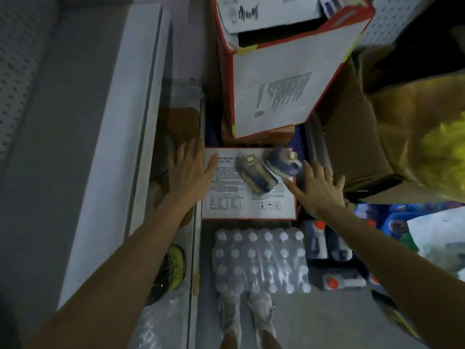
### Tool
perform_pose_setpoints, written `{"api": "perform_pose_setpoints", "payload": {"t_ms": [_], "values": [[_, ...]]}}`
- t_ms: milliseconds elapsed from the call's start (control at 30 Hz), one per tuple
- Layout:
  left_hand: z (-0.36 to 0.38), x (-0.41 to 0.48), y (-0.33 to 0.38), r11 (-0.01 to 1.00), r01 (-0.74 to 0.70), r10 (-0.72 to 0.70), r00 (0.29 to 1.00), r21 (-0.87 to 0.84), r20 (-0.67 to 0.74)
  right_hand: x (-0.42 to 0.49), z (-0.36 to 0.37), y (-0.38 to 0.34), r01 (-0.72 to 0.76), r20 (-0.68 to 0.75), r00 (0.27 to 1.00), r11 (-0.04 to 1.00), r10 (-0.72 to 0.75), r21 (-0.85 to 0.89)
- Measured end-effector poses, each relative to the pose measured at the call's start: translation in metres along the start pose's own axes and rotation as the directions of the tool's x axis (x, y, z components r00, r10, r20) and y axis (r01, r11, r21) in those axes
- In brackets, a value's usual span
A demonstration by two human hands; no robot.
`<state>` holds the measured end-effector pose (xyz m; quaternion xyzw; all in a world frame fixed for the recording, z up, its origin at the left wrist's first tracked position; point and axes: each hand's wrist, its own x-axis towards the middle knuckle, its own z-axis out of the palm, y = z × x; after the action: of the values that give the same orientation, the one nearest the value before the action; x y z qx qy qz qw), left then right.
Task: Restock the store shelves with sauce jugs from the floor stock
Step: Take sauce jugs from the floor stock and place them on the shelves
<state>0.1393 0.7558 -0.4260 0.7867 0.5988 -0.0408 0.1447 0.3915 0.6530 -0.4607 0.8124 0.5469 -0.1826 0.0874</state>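
While a dark plastic sauce jug with a pale cap [259, 176] and a second such jug [283, 161] just right of it lie tipped on the white, red-edged cardboard box [226, 205], the left hand [191, 167] is spread open at its left edge and the right hand [319, 187], fingers splayed and empty, at its right.

Single head view, looking steeply down, close above floor stock.
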Motion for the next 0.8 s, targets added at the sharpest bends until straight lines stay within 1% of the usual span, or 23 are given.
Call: {"api": "perform_pose_setpoints", "payload": {"t_ms": [133, 233, 333, 400, 433, 500, 533, 567, 667, 800], "values": [[0.055, 0.008, -0.018, 0.998, 0.022, -0.026, 0.996, 0.052, 0.086, 0.020, 0.050, 0.001, -0.027, 0.037, 0.999, 1.000, 0.026, 0.016], [0.097, 0.008, -0.034, 0.981, -0.068, 0.034, 0.982, 0.181, 0.184, 0.025, 0.083, 0.000, -0.053, 0.076, 0.996, 0.998, 0.050, 0.045], [0.131, 0.014, -0.048, 0.979, -0.043, -0.009, 0.966, 0.197, 0.258, 0.032, 0.113, -0.002, -0.068, 0.109, 0.992, 0.997, 0.063, 0.046], [0.144, 0.017, -0.050, 0.982, -0.053, 0.002, 0.962, 0.181, 0.272, 0.039, 0.128, -0.006, -0.091, 0.151, 0.985, 0.994, 0.081, 0.060], [0.149, 0.020, -0.050, 0.985, -0.050, 0.005, 0.965, 0.166, 0.263, 0.044, 0.135, -0.008, -0.121, 0.167, 0.980, 0.988, 0.104, 0.094], [0.159, 0.031, -0.052, 0.996, 0.015, -0.032, 0.977, 0.085, 0.212, 0.060, 0.149, -0.015, -0.189, 0.167, 0.974, 0.959, 0.156, 0.210], [0.161, 0.036, -0.053, 0.998, 0.018, -0.030, 0.981, 0.067, 0.192, 0.069, 0.153, -0.019, -0.207, 0.154, 0.973, 0.942, 0.171, 0.263], [0.169, 0.042, -0.056, 0.996, -0.004, -0.011, 0.986, 0.089, 0.168, 0.080, 0.158, -0.023, -0.208, 0.136, 0.975, 0.931, 0.174, 0.300], [0.187, 0.057, -0.063, 0.987, -0.079, 0.052, 0.981, 0.143, 0.186, 0.114, 0.174, -0.032, -0.154, 0.076, 0.988, 0.921, 0.135, 0.358], [0.208, 0.061, -0.063, 0.999, -0.031, 0.026, 0.988, 0.030, 0.155, 0.153, 0.195, -0.042, -0.055, 0.060, 0.998, 0.913, 0.034, 0.405]]}}
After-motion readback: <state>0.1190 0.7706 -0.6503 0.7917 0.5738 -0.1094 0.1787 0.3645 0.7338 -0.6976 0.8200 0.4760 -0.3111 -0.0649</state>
